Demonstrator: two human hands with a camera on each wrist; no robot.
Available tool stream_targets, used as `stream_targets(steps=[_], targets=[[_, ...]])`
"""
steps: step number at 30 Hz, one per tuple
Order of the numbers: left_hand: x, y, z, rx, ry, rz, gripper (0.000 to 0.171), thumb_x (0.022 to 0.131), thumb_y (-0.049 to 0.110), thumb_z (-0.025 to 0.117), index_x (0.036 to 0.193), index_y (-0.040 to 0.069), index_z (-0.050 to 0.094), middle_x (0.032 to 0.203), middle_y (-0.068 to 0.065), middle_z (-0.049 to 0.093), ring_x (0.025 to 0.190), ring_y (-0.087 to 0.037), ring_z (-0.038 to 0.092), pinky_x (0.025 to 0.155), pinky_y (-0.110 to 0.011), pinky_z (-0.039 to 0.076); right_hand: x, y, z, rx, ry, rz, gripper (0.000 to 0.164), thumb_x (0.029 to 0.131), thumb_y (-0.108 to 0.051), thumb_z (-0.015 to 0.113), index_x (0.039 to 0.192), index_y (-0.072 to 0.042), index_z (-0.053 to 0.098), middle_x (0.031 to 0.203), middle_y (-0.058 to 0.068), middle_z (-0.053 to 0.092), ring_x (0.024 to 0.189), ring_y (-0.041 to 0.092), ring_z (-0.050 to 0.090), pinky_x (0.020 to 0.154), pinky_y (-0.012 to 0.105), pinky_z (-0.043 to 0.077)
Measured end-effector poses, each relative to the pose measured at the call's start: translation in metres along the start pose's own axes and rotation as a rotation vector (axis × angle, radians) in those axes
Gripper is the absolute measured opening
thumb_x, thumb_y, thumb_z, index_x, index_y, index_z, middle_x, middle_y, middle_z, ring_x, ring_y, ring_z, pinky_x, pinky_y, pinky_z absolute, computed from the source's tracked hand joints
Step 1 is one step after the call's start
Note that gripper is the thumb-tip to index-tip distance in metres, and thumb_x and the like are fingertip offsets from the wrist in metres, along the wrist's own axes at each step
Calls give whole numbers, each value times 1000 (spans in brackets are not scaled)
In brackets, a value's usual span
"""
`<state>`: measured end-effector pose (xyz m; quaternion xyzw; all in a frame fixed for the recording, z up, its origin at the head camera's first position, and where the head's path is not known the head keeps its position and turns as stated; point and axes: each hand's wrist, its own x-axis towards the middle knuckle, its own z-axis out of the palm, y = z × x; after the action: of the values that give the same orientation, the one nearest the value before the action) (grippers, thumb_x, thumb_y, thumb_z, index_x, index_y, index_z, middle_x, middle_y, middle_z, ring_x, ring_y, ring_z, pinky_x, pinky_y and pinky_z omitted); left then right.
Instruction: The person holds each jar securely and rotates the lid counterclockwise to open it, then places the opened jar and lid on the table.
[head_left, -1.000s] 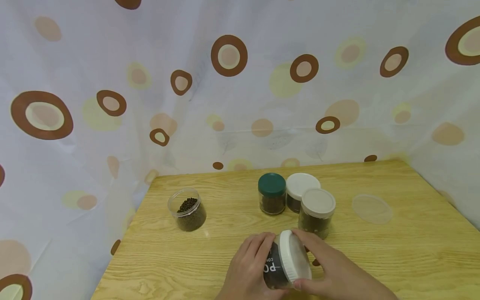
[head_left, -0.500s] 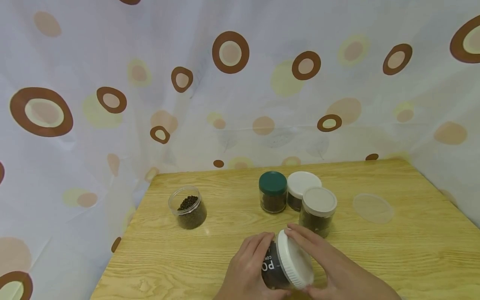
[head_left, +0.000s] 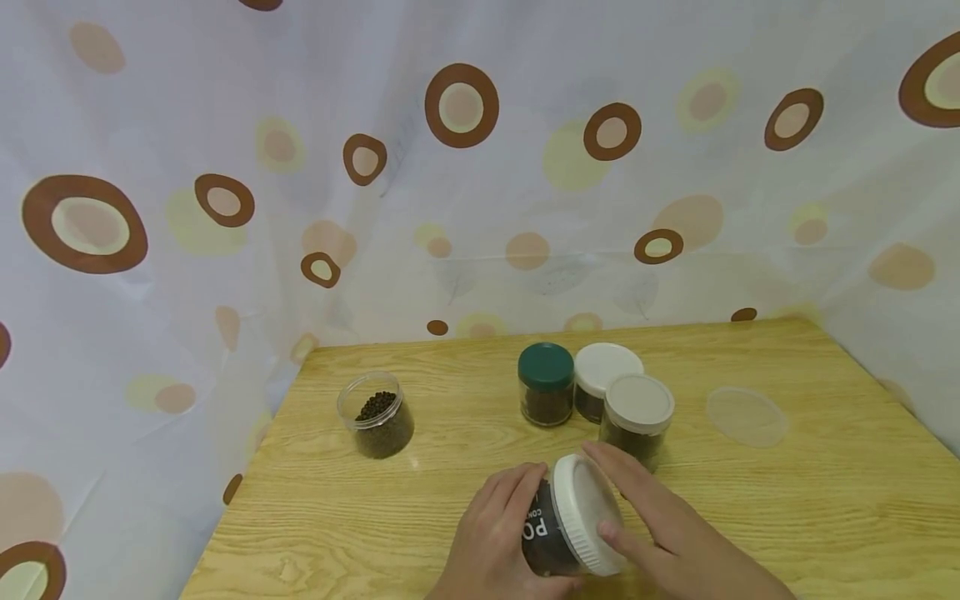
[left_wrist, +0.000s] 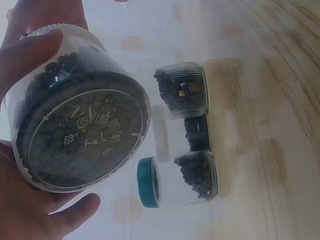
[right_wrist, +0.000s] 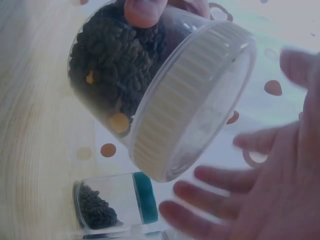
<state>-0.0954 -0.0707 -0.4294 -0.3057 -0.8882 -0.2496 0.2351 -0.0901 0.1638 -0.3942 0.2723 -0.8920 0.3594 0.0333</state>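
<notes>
The left grip (head_left: pixel 493 532) partly hid the white lettering (head_left: pixel 537 528) on the round, white-lidded, clear plastic jar (head_left: pixel 573 518).

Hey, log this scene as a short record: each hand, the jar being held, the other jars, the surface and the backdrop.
Left hand: grips the tilted jar
Right hand: fingers spread beside the white lid, not gripping it
Tilted jar contents: dark bean-like pieces
Lidless jar: at the table's left, dark pieces inside
Lidded jars: one green-lidded jar, two pale-lidded jars grouped beside it
Flat item: translucent disc, right of the group
Surface: wood-grain table
Backdrop: spotted sheet
</notes>
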Motion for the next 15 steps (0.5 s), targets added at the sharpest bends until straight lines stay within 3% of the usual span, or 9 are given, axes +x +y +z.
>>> stream_targets(steps=[3, 7, 11, 15], targets=[[0, -1, 1, 14, 6, 5, 104, 59, 59, 88, 143, 12, 48, 129, -2, 63, 113, -16, 63, 91, -33, 57, 4, 1, -2, 59, -15, 171, 56, 103, -33, 51, 155, -27, 30, 146, 1, 51, 122, 14, 57, 87, 31, 54], [0, -1, 1, 35, 11, 18, 105, 58, 60, 87, 144, 12, 48, 129, -2, 63, 113, -16, 64, 91, -34, 57, 7, 1, -4, 80, -93, 367, 54, 104, -42, 46, 152, -19, 38, 131, 6, 62, 108, 19, 63, 82, 37, 54], [1, -2, 2, 47, 13, 30, 107, 57, 61, 88, 143, 12, 48, 129, -3, 63, 114, -17, 63, 92, -35, 56, 8, 0, -4, 52, -159, 410, 57, 102, -45, 48, 151, -17, 41, 116, 5, 68, 100, 19, 65, 78, 39, 53], [2, -1, 3, 58, 11, 34, 107, 55, 61, 89, 141, 11, 50, 128, -3, 63, 113, -16, 63, 92, -34, 56, 11, -4, -1, 11, -174, 419, 59, 100, -49, 50, 150, -18, 42, 112, 3, 68, 95, 17, 64, 74, 38, 52]])
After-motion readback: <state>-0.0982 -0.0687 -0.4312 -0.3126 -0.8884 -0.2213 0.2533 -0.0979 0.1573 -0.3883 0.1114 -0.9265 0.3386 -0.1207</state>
